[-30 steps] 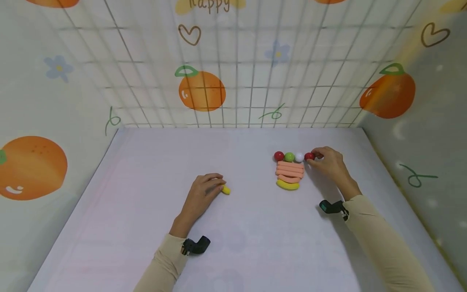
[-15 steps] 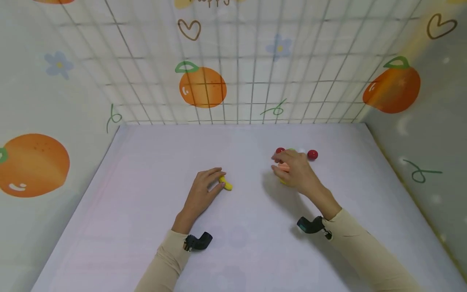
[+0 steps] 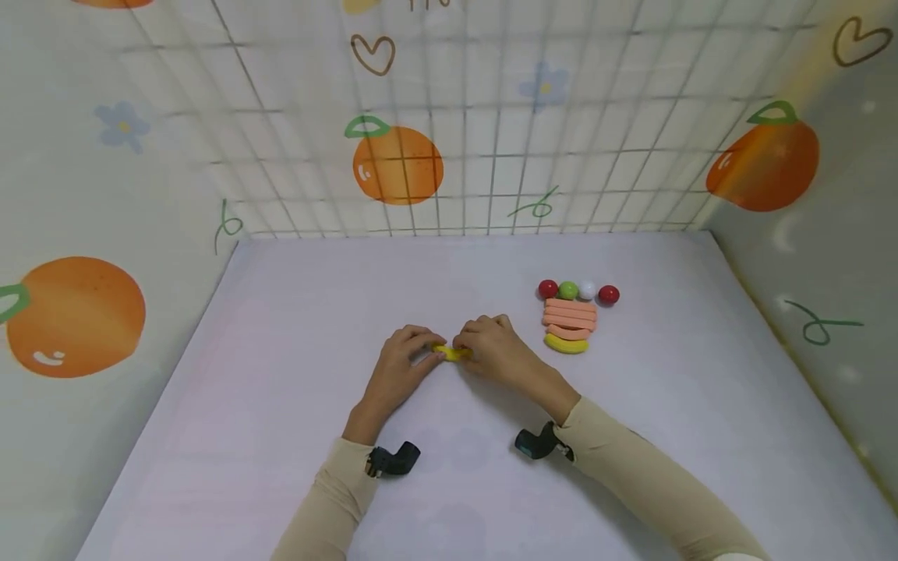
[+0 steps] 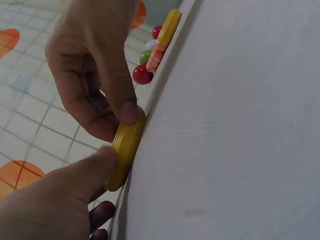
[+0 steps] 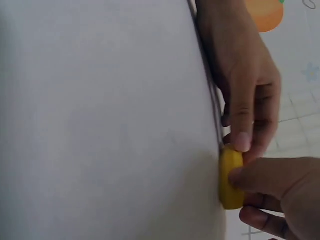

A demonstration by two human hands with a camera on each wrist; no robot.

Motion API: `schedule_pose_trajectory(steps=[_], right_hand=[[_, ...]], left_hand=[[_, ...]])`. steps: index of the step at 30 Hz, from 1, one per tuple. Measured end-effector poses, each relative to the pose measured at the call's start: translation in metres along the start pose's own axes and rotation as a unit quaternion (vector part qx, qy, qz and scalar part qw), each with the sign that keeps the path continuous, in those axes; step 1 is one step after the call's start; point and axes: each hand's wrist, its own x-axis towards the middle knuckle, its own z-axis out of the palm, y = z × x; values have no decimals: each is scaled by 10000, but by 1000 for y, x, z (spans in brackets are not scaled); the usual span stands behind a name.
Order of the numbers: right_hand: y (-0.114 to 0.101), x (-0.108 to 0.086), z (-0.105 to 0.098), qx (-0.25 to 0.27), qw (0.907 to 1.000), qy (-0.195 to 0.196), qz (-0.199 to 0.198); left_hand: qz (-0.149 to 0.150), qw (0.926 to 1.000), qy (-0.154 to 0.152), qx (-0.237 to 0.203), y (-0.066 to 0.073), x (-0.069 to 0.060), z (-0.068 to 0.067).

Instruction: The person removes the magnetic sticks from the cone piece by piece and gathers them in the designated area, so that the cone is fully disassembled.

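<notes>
In the head view a small yellow banana-shaped piece [image 3: 452, 354] lies on the white surface between my two hands. My left hand [image 3: 398, 366] pinches its left end between thumb and fingers. The opposite end is pinched by my right hand [image 3: 501, 354]. Both wrist views show a thumb on each end of the yellow piece [image 4: 127, 147]; the fingertips behind it are partly hidden. To the right lie several pink sticks [image 3: 570, 315], a curved pink piece [image 3: 568, 333] and another yellow curved piece [image 3: 566, 344], stacked in rows.
Above the pink sticks runs a line of balls: a red ball [image 3: 548, 289], a green ball [image 3: 568, 291], a white ball [image 3: 587, 291] and a second red ball [image 3: 609, 295] slightly apart. A patterned curtain [image 3: 309, 156] borders the table [image 3: 295, 312] at the back and sides.
My right hand has left the right-hand red ball, passed over the pink sticks and taken hold of the yellow piece. That piece now lies more level; my left hand stays at its end.
</notes>
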Motion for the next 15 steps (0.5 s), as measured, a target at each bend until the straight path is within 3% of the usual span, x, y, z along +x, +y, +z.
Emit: schedule_pose_trajectory(steps=[3, 6, 10, 15], right_hand=[[3, -3, 1, -196, 9998, 54, 46], [7, -7, 0, -216, 9997, 114, 98], [12, -14, -8, -10, 9998, 174, 83], [17, -22, -22, 269, 9989, 386, 41]], left_hand=[[26, 9998, -172, 27, 3, 3, 1], [-142, 9993, -323, 153, 5, 4, -1], [-379, 9980, -452, 224, 9, 4, -6], [-465, 9977, -498, 64, 18, 8, -9]])
